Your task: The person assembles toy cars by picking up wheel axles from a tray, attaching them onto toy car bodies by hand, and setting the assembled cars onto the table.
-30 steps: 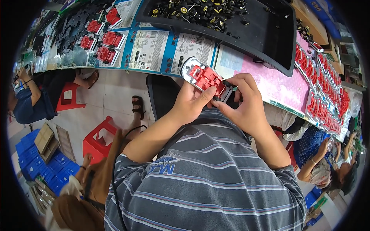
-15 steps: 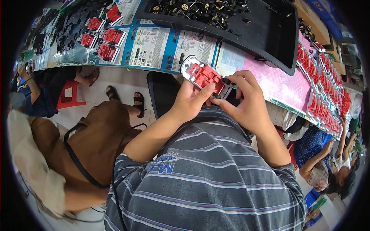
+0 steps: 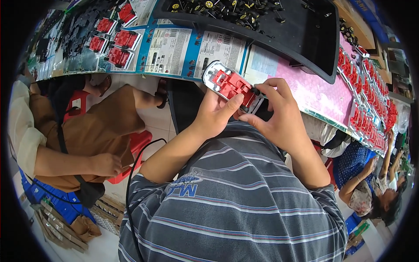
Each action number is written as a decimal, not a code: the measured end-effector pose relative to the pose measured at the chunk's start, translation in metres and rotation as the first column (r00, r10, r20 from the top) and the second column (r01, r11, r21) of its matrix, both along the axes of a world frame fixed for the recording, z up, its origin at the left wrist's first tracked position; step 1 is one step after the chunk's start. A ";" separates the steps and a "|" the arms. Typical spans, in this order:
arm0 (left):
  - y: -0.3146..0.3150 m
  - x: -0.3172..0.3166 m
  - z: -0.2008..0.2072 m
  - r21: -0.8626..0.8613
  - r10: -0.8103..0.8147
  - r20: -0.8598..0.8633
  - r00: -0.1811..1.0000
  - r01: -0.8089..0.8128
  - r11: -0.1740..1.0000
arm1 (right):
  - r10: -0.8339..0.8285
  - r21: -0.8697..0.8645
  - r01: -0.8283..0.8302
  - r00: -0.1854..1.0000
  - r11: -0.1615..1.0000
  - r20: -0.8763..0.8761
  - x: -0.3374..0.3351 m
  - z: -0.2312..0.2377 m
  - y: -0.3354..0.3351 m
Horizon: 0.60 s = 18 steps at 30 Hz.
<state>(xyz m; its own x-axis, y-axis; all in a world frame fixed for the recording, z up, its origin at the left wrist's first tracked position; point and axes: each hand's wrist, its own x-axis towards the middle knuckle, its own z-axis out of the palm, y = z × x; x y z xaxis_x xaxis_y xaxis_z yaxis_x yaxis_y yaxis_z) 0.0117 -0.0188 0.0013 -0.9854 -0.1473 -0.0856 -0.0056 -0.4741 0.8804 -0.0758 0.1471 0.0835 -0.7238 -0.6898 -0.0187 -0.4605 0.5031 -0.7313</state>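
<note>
My left hand (image 3: 214, 112) grips a toy car body (image 3: 231, 85), white-shelled with a red inner part facing up, tilted over my lap at the table edge. Its thumb presses on the red part. A black wheel (image 3: 256, 91) shows at the car's near end, on the right side. My right hand (image 3: 279, 105) is beside that end, its index fingertip at the wheel and its thumb spread away below. Beyond the car stands a black tray (image 3: 301, 48) with loose wheels on axles (image 3: 246, 17), some with yellow hubs.
Several red-and-white car bodies (image 3: 120, 56) lie on the table at left, beside dark flat parts (image 3: 80, 37). Rows of similar red parts (image 3: 366, 122) fill the right side. A person in brown (image 3: 96, 126) is close on my left; other people sit at right.
My right thumb has drawn slightly away from the car's near end, while my left hand keeps its hold. The person on my left has shifted, and a hand of theirs now shows.
</note>
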 end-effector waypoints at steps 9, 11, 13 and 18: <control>0.000 0.000 0.003 0.029 0.002 -0.005 1.000 -0.002 1.000 | -0.028 -0.016 0.028 0.999 0.999 -0.032 0.005 0.001 0.002; 0.001 -0.001 0.005 0.036 0.004 0.002 1.000 -0.004 0.999 | -0.032 -0.005 0.032 0.999 0.999 -0.026 0.005 0.001 0.002; 0.001 0.000 0.004 0.035 0.002 0.003 1.000 -0.002 0.999 | -0.035 0.004 0.035 0.999 0.999 -0.022 0.006 0.001 0.001; -0.002 0.000 0.004 0.014 -0.008 0.017 1.000 0.008 1.000 | -0.024 0.010 0.024 0.999 1.000 -0.031 0.004 0.000 0.001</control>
